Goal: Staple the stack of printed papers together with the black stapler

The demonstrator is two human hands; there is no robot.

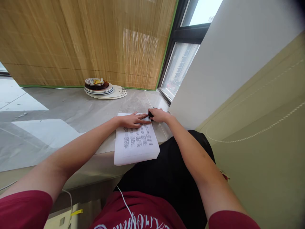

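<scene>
A stack of printed white paper (135,143) lies on the grey stone sill (71,111), its near edge hanging over the sill's front. My left hand (131,121) lies flat on the top of the paper, fingers stretched out. My right hand (158,115) is closed around a small black object (150,114) at the paper's top right corner; what the object is I cannot make out.
A pile of plates (102,89) sits at the back of the sill against a bamboo blind (95,41). A window (181,63) and a white wall (238,57) stand to the right. A white cable (126,203) runs down my red shirt.
</scene>
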